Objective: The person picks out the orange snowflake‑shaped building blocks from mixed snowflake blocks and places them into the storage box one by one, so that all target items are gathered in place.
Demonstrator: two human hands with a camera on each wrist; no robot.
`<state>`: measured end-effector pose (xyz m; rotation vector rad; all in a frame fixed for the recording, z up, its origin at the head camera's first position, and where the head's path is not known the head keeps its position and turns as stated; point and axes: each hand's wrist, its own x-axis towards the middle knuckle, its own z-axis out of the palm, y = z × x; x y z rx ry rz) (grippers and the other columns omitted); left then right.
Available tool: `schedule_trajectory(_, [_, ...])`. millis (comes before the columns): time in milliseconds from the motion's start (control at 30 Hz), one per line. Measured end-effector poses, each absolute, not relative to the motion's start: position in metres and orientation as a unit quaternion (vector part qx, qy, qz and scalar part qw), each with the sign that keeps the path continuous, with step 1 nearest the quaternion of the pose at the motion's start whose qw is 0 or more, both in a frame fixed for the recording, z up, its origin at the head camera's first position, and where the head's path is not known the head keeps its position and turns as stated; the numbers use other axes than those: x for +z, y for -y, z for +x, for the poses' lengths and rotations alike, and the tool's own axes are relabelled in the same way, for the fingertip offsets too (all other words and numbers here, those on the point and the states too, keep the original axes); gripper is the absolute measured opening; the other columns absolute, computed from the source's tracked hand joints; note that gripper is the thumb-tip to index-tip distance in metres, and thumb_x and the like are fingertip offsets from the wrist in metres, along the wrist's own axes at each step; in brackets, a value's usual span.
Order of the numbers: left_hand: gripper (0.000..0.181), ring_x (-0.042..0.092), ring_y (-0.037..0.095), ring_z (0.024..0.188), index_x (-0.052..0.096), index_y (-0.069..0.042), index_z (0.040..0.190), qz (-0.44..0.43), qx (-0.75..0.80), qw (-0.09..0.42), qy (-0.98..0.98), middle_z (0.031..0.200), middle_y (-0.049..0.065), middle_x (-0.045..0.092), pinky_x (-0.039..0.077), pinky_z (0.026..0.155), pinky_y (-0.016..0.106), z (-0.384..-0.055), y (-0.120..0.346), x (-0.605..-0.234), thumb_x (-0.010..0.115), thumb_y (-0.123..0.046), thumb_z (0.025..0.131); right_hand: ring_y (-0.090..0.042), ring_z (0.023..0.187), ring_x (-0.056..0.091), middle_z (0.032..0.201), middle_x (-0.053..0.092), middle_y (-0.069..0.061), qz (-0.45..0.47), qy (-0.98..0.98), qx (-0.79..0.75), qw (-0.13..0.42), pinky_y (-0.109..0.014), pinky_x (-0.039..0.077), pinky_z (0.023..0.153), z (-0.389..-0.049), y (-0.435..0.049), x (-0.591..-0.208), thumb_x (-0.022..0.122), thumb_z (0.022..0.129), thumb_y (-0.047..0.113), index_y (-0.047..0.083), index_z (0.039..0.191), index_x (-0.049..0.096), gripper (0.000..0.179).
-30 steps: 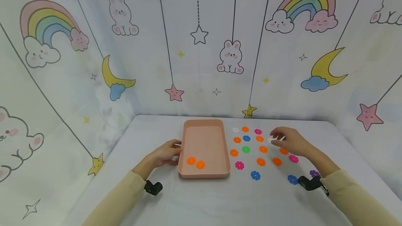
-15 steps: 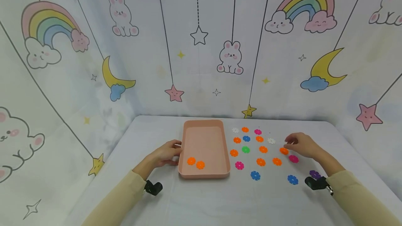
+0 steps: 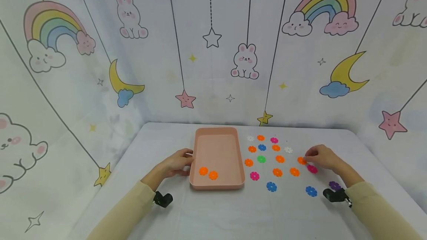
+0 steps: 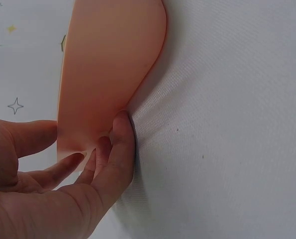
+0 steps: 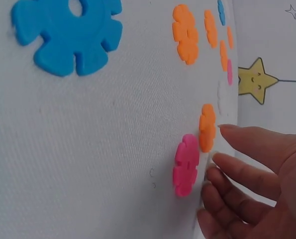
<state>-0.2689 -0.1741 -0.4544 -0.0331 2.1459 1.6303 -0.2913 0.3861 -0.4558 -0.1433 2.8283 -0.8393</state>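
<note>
A peach-coloured shallow tray (image 3: 218,187) stands on the table, holding two orange notched plastic discs (image 3: 203,171) near its front left corner. My left hand (image 3: 175,163) rests its fingertips against the tray's left outer wall, and the left wrist view has them spread between rim and base. Over at the right, my right hand (image 3: 323,157) is right at an orange disc (image 5: 207,128) lying on the cloth. Its thumb and forefinger are slightly apart beside that disc's edge. Just nearer to me lies a pink disc (image 5: 186,166), close to the other fingers.
Several more notched discs lie scattered right of the tray, among them a green one (image 3: 261,159), a white one (image 3: 288,150), a blue one (image 3: 311,191) and a purple one (image 3: 334,185). A patterned cloth backdrop (image 3: 213,66) stands behind the white-covered table (image 3: 213,214).
My right hand has left the white disc and moved right and nearer, then down to the orange disc's edge. The white disc lies on the table. The left hand and tray have stayed put.
</note>
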Motion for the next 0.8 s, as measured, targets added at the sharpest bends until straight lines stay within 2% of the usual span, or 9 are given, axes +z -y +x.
schedule_trajectory(333, [0.045, 0.062, 0.031, 0.113, 0.041, 0.0, 0.149, -0.01, 0.593, 0.221, -0.775, 0.138, 0.021, 0.052, 0.061, 0.083, 0.044, -0.269, 0.1743, -0.4546, 0.051, -0.011, 0.107, -0.027, 0.09, 0.057, 0.098, 0.066, -0.011, -0.045, -0.951, -0.286, 0.107, -0.045, 0.056, 0.081, -0.294, -0.384, -0.4583, 0.074, 0.092, 0.024, -0.004, 0.105, 0.068, 0.03])
schedule_trajectory(633, [0.045, 0.061, 0.032, 0.114, 0.041, 0.001, 0.149, -0.01, 0.596, 0.219, -0.773, 0.138, 0.022, 0.051, 0.06, 0.083, 0.045, -0.2693, 0.1745, -0.4551, 0.051, -0.011, 0.107, -0.029, 0.089, 0.059, 0.098, 0.066, -0.014, -0.043, -0.951, -0.293, 0.087, -0.045, 0.057, 0.08, -0.2908, -0.3813, -0.4563, 0.075, 0.091, 0.022, -0.005, 0.106, 0.066, 0.033])
schedule_trajectory(800, [0.044, 0.061, 0.032, 0.112, 0.042, 0.0, 0.148, -0.013, 0.596, 0.219, -0.772, 0.137, 0.021, 0.052, 0.061, 0.082, 0.044, -0.2694, 0.174, -0.4565, 0.051, -0.011, 0.107, -0.025, 0.086, 0.061, 0.096, 0.067, -0.011, -0.051, -0.951, -0.295, 0.073, -0.04, 0.059, 0.078, -0.2866, -0.3787, -0.4563, 0.073, 0.092, 0.019, -0.006, 0.107, 0.067, 0.029])
